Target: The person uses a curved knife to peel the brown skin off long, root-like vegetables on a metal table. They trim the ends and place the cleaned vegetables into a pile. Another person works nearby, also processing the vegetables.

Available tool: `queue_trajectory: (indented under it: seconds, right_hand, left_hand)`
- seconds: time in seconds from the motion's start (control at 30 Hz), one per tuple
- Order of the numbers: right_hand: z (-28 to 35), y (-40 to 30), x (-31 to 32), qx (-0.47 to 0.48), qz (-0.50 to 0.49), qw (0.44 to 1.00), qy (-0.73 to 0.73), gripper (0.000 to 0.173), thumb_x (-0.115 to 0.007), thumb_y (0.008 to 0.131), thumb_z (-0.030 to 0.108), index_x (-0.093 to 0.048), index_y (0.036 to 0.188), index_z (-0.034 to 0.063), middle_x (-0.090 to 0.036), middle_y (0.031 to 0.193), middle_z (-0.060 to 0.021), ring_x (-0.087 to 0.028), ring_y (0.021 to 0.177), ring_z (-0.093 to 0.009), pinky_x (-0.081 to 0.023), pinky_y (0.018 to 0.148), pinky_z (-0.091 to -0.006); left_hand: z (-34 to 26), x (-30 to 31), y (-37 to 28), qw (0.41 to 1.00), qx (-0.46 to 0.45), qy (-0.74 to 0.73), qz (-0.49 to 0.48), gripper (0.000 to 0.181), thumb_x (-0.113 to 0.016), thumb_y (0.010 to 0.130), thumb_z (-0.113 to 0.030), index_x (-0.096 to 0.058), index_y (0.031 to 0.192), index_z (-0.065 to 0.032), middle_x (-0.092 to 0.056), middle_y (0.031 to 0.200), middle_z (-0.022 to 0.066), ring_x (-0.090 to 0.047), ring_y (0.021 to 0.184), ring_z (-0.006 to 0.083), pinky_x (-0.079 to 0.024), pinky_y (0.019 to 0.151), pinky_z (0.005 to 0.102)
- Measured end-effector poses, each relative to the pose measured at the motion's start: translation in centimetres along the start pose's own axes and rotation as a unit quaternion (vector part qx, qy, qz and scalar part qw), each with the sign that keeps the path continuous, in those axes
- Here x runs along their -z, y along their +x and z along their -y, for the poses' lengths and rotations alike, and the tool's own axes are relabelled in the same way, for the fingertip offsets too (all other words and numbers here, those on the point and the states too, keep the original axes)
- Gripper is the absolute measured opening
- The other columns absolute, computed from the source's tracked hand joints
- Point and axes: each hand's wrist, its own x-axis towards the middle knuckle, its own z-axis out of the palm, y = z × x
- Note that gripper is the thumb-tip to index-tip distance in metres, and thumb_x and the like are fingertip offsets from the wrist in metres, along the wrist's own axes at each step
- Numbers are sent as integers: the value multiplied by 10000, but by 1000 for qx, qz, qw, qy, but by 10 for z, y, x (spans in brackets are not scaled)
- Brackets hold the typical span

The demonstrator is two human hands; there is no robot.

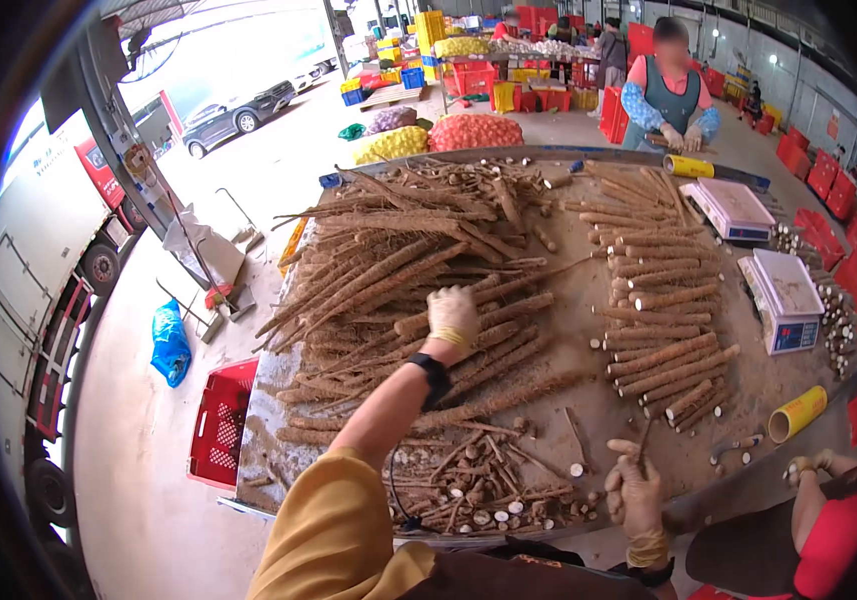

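My left hand (452, 315), in a pale glove, reaches over the big pile of long brown hairy yam roots (383, 270) and lies on one of them; the fingers are curled, but whether they grip it is not clear. Near the table's front edge my right hand (635, 491), also gloved, is closed round a thin dark knife (646, 441) that points upward. Beyond it, trimmed yam roots (668, 300) with white cut ends lie in a column. Between my arms is a heap of root offcuts (481, 487).
Two white scales (785, 292) and a yellow tube (797, 415) stand at the table's right side. A red crate (222, 427) is on the floor at left. A co-worker (668, 97) stands at the far edge; another's gloved hands (809, 465) are at lower right.
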Motion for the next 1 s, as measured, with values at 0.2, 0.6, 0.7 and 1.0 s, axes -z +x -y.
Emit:
queue_trajectory:
  seconds: [0.2,0.6,0.7,1.0]
  right_hand:
    - [-10,2,-58,20,92,995,-35,230,-486,872,169,-518,1070,55,-492,595,-8,-370,400,-37,-278,353,-168]
    - [-20,-15,-86,60,98,990,-84,260,-471,880,193,-492,1071,17,-489,598,-11,-370,397,-30,-273,344,-157]
    - [-16,-17,-72,63,93,991,-78,255,-477,877,180,-496,1078,25,-490,596,-15,-366,395,-30,-269,346,-158]
    - [-12,0,-60,45,43,998,-9,245,-461,878,190,-504,1062,34,-468,586,-9,-349,386,-34,-267,327,-165]
  left_hand:
    - [41,0,-9,988,-57,-21,145,130,-509,731,-112,-594,778,-27,-579,804,136,-582,756,254,-472,640,329]
    - [16,10,-61,977,20,-124,172,151,-507,726,-115,-588,821,-32,-572,868,152,-582,786,289,-486,659,355]
    - [31,49,-66,949,24,-216,229,143,-508,708,-86,-615,751,-1,-590,820,187,-593,764,325,-498,649,377]
    - [78,107,-185,955,-81,-79,274,408,-558,723,-192,-455,1087,-37,-532,841,146,-524,781,303,-418,632,402]
